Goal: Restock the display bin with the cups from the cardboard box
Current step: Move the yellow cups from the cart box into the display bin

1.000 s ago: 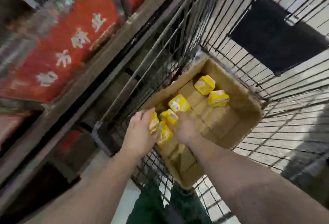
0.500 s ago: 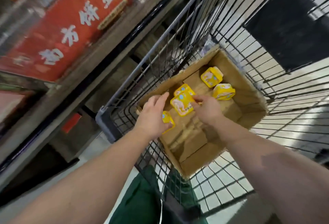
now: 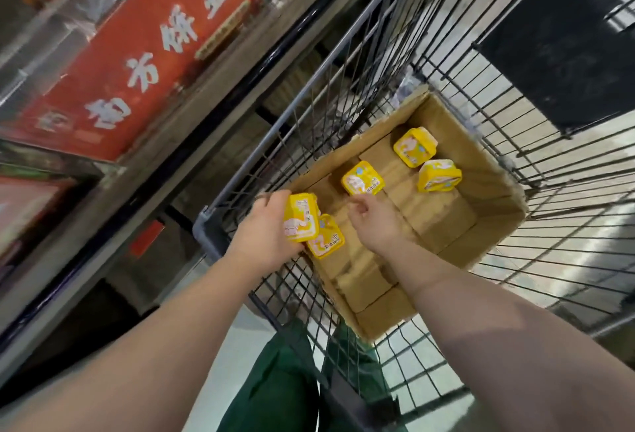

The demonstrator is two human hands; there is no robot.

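Observation:
An open cardboard box sits inside a wire cart. My left hand is at the box's near left corner and grips two yellow cups, one partly over the other. My right hand hovers over the box floor with loosely curled fingers and holds nothing. Just beyond its fingertips a third yellow cup lies on the cardboard. Two more yellow cups lie near the box's far corner, the second on its side.
The wire cart's grey top rail runs along the box's left side, with mesh walls all around. A shelf unit with a red sign stands to the left. A black mat lies on the floor beyond the cart. Green trousers show below.
The cup my right hand held half a second ago is now in my left hand beside the first one. My right hand has come away empty.

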